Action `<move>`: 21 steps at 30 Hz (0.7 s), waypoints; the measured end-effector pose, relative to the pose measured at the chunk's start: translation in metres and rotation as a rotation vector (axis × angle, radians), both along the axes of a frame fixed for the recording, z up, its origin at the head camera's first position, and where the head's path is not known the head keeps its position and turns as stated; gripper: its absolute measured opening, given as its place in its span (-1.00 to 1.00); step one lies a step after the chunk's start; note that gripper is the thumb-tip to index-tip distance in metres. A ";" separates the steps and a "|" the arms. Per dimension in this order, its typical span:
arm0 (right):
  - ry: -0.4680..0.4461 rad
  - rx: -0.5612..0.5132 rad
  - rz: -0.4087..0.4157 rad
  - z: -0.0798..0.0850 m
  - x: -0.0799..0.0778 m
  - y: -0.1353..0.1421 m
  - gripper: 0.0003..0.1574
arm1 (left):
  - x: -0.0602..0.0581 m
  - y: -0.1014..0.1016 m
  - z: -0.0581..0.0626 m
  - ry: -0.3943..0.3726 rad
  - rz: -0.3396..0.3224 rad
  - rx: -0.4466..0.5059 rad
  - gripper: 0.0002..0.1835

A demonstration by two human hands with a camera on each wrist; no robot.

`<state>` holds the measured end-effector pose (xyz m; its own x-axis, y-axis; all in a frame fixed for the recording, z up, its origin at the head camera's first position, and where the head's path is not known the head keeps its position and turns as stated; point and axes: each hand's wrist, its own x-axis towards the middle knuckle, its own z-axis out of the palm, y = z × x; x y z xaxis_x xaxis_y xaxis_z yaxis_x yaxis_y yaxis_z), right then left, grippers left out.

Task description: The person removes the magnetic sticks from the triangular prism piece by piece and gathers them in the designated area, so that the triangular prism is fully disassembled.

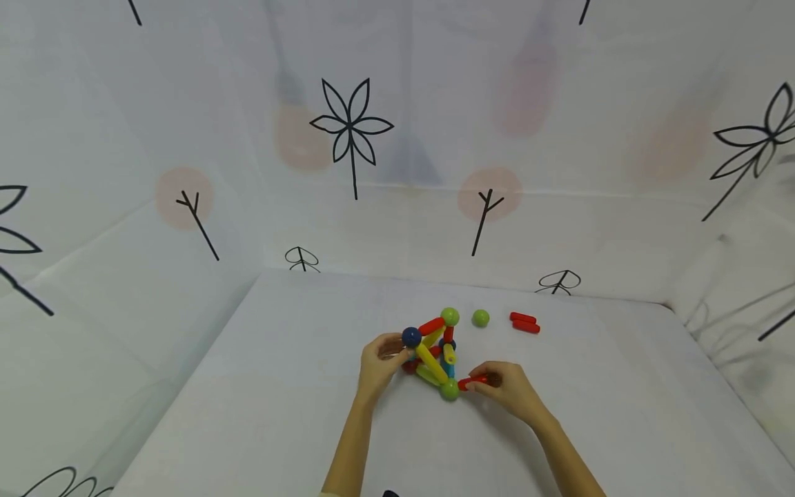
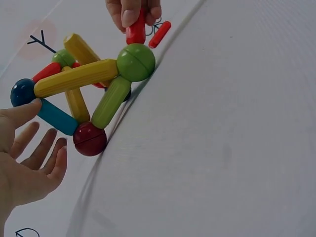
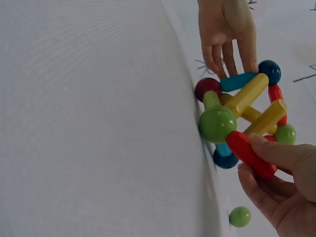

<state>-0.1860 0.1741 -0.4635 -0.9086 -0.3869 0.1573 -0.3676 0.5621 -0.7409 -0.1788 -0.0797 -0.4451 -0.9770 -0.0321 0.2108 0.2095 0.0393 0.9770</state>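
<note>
The left hand (image 1: 376,369) is on the left side of a toy frame (image 1: 431,364) made of balls and rods, with its fingers loose and a bit apart — its thumb tip touches the frame where a dark blue ball (image 1: 412,337) meets a light blue rod (image 2: 57,116). The frame is between the two hands, at the white table (image 1: 279,428). Low on its left is a dark red ball (image 2: 90,139), and a lime-green rod (image 2: 111,102) goes from there to the near green ball (image 1: 450,390). A red rod (image 1: 473,381) comes next, its left end touching that near green ball. Past the frame, a loose green ball (image 1: 481,318) lies on the table. The right hand (image 1: 512,392) pinches the red rod between thumb and fingers. Farther back on the right, two spare red rods (image 1: 526,327) lie side by side.
</note>
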 end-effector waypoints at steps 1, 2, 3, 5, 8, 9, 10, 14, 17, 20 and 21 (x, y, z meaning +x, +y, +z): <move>0.000 -0.007 0.001 -0.001 0.000 -0.001 -0.76 | 0.000 0.002 -0.001 -0.012 0.039 -0.018 -0.68; 0.003 -0.013 -0.004 -0.002 0.000 -0.002 -0.76 | -0.002 0.003 -0.006 -0.020 0.078 -0.036 -0.69; 0.007 -0.018 -0.014 -0.003 0.001 -0.004 -0.76 | -0.004 0.005 -0.011 -0.033 0.111 -0.048 -0.69; 0.032 -0.033 -0.030 -0.005 0.001 -0.009 -0.76 | -0.007 0.007 -0.022 -0.059 0.158 -0.077 -0.68; 0.081 -0.061 -0.057 -0.008 0.001 -0.017 -0.77 | -0.013 0.009 -0.038 -0.090 0.205 -0.122 -0.67; 0.102 -0.072 -0.063 -0.009 0.000 -0.020 -0.78 | -0.013 0.010 -0.038 -0.100 0.205 -0.130 -0.67; 0.124 -0.085 -0.066 -0.010 -0.001 -0.022 -0.78 | -0.013 0.010 -0.039 -0.107 0.201 -0.143 -0.67; 0.184 -0.120 -0.088 -0.014 -0.006 -0.030 -0.78 | -0.013 0.011 -0.044 -0.113 0.117 -0.188 -0.69; 0.222 -0.125 -0.099 -0.015 -0.011 -0.036 -0.77 | -0.013 0.012 -0.047 -0.104 0.034 -0.201 -0.69; 0.260 -0.130 -0.108 -0.017 -0.016 -0.040 -0.77 | -0.013 0.015 -0.048 -0.110 -0.012 -0.197 -0.66; 0.272 -0.130 -0.114 -0.017 -0.018 -0.042 -0.78 | -0.014 0.016 -0.049 -0.110 -0.016 -0.194 -0.66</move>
<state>-0.2041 0.1323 -0.4804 -0.8627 -0.2453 0.4422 -0.5022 0.5180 -0.6924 -0.1925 -0.0641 -0.4941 -0.9945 0.0145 0.1039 0.1045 0.2259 0.9685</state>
